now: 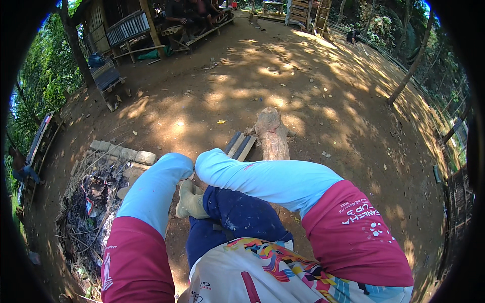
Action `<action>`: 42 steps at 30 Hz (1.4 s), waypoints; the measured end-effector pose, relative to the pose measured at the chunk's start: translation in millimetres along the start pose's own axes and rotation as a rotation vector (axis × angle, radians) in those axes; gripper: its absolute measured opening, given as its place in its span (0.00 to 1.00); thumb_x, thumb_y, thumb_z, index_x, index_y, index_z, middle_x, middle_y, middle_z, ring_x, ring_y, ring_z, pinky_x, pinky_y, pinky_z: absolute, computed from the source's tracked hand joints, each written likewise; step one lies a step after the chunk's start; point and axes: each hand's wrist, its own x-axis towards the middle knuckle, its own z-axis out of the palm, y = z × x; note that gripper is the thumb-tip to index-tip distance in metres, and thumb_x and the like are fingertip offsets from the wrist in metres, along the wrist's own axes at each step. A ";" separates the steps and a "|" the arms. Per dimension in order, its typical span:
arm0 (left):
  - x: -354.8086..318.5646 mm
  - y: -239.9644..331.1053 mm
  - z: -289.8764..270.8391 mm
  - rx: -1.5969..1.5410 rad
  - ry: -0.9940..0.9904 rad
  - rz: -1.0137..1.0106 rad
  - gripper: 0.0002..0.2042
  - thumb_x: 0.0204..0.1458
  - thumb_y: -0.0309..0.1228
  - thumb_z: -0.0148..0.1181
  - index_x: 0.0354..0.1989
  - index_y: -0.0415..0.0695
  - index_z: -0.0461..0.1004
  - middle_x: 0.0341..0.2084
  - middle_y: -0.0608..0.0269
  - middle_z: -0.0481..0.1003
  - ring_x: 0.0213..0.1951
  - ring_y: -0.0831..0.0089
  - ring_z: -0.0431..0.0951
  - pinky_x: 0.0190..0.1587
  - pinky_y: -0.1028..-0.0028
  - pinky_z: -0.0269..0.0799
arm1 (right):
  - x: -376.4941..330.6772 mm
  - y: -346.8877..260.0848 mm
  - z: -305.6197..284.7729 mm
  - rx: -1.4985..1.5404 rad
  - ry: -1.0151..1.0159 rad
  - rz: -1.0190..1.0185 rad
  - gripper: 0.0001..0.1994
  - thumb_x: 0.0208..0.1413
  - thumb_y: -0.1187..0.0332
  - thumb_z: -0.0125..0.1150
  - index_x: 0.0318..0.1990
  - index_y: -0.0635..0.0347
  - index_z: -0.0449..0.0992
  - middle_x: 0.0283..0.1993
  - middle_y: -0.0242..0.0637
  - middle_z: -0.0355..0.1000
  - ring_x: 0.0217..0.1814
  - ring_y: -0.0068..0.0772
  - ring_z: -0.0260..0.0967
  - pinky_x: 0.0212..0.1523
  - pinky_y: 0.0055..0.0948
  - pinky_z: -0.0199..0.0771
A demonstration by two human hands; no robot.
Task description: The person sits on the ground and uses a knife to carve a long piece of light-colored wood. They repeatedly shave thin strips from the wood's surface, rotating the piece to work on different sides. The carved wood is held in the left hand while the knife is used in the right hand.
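Note:
Both my arms reach forward and meet ahead of my lap. The pale blue cuff of my left sleeve [174,164] comes close to the pale blue cuff of my right sleeve [209,161]. Neither hand shows past the cloth, so I cannot tell what they hold or touch. Just below the cuffs is a tan boot [191,203] on my foot, beside my dark blue trousers [247,212]. Ahead of the right forearm lies a pale, bark-stripped log [273,136]. Next to it are narrow wooden slats [240,146], partly hidden by my right sleeve.
A fire pit of ash and twigs [96,202] lies at my left, edged by pale blocks [124,151]. Farther off stand a low bench [106,76] and a wooden hut [124,30]. People sit at the back [184,15]; another person is at far left [22,169].

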 end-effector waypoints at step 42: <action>-40.5 16.9 41.3 -0.658 1.328 0.841 0.01 0.49 0.21 0.57 0.30 0.39 0.73 0.20 0.57 0.70 0.23 0.57 0.73 0.25 0.65 0.67 | -174.8 -2.8 7.1 1.997 -0.138 -0.384 0.13 0.68 0.59 0.47 0.48 0.60 0.66 0.21 0.29 0.61 0.13 0.15 0.53 0.12 0.18 0.53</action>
